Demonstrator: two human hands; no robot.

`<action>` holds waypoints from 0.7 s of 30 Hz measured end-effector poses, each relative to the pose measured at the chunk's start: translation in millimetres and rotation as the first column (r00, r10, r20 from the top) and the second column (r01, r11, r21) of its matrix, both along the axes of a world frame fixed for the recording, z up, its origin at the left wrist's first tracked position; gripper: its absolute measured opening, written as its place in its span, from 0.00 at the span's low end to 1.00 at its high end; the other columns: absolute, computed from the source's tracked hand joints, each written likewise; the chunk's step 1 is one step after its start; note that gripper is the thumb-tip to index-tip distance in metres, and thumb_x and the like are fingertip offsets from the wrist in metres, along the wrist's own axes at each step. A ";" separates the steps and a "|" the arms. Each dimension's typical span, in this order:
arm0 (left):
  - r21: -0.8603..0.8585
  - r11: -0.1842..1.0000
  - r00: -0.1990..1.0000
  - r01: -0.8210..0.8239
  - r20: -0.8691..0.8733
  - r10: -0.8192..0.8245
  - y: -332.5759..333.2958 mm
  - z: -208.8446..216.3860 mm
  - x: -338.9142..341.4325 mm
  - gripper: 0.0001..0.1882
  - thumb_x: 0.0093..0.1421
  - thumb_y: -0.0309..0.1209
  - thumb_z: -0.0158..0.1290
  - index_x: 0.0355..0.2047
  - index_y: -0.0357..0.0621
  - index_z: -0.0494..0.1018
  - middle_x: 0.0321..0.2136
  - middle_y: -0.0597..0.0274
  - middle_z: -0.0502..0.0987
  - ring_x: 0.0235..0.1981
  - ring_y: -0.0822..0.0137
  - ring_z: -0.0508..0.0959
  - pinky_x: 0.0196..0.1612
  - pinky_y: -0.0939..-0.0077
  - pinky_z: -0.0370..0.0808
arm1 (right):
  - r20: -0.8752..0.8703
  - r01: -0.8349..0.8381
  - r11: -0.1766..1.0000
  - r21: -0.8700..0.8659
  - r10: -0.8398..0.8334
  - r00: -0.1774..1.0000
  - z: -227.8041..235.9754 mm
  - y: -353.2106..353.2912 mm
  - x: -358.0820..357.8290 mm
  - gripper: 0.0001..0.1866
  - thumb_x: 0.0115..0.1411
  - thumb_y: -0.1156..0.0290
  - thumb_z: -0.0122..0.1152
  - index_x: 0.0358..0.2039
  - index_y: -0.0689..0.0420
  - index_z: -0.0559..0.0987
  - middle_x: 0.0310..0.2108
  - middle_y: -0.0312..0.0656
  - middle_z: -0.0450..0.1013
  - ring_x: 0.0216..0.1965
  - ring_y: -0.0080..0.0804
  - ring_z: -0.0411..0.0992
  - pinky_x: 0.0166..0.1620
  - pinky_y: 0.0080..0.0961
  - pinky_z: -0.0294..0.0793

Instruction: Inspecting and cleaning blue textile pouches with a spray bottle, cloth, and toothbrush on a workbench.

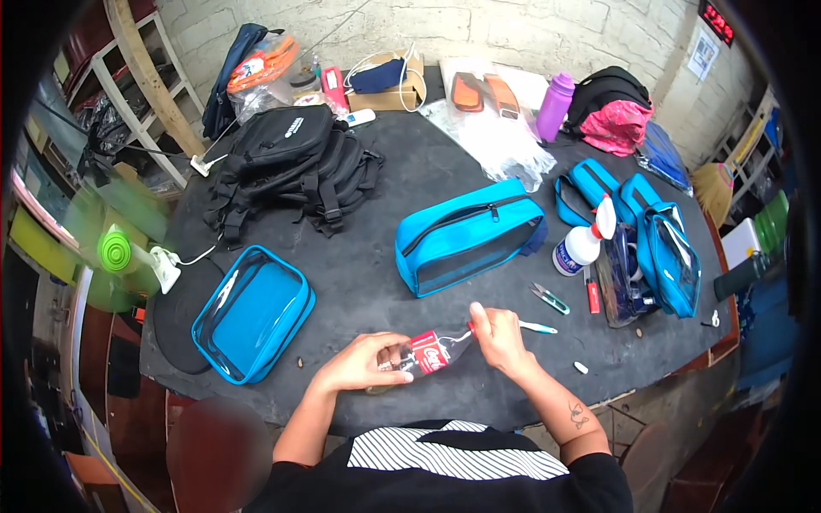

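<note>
My left hand point(363, 359) grips the body of a small clear plastic bottle with a red label point(428, 352), lying on its side near the table's front edge. Fingers of my right hand point(499, 339) are closed on the bottle's cap end. Right beside that hand lies a white and teal toothbrush point(537, 327). A blue zip pouch with a clear side point(466, 235) stands just beyond my hands. Another blue pouch with a clear top point(254, 312) lies flat to my left.
On the dark round table point(368, 274) are black backpacks point(295, 167) at the back left, a white spray bottle point(581, 244), small clippers point(549, 297), a red lighter point(592, 296), stacked blue pouches point(658, 252), a purple bottle point(556, 104). A green fan point(120, 255) is at the left edge.
</note>
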State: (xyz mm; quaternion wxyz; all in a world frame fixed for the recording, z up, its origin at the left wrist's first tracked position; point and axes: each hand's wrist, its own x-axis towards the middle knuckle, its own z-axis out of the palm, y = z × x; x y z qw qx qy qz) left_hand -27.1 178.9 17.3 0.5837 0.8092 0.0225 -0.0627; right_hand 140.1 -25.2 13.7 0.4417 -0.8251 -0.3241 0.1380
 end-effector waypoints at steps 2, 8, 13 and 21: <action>-0.324 0.935 0.971 0.146 -0.135 -0.199 21.5 -0.4 -4.1 0.23 0.50 0.36 0.64 0.43 0.35 0.73 0.27 0.64 0.76 0.27 0.77 0.74 0.30 0.81 0.70 | 0.367 -0.240 0.953 0.186 0.159 0.916 2.0 1.1 0.1 0.20 0.57 0.57 0.50 0.13 0.56 0.67 0.14 0.41 0.60 0.15 0.39 0.60 0.21 0.34 0.57; 0.466 0.882 0.994 -0.065 0.110 0.015 10.6 28.0 1.1 0.29 0.47 0.37 0.67 0.48 0.39 0.72 0.34 0.62 0.75 0.31 0.68 0.75 0.35 0.74 0.72 | -0.085 -0.077 0.985 -0.154 0.064 0.994 1.1 16.8 0.5 0.19 0.59 0.63 0.45 0.13 0.58 0.65 0.13 0.46 0.59 0.13 0.47 0.58 0.22 0.41 0.57; -0.152 0.973 0.985 0.171 0.001 -0.173 41.8 20.2 -7.5 0.27 0.47 0.33 0.66 0.48 0.38 0.73 0.28 0.64 0.74 0.30 0.71 0.75 0.33 0.78 0.71 | 0.713 -0.601 0.749 0.279 0.258 0.652 4.2 14.9 -1.5 0.14 0.51 0.66 0.56 0.14 0.55 0.65 0.15 0.40 0.60 0.15 0.39 0.59 0.21 0.33 0.57; 0.570 0.758 0.892 -0.317 0.452 0.034 18.3 43.4 -1.5 0.33 0.39 0.34 0.69 0.48 0.42 0.72 0.29 0.60 0.72 0.29 0.61 0.74 0.33 0.67 0.71 | 0.320 -0.256 0.939 0.230 0.175 0.931 46.1 29.8 9.6 0.13 0.59 0.67 0.52 0.20 0.60 0.67 0.15 0.47 0.63 0.18 0.49 0.66 0.24 0.39 0.66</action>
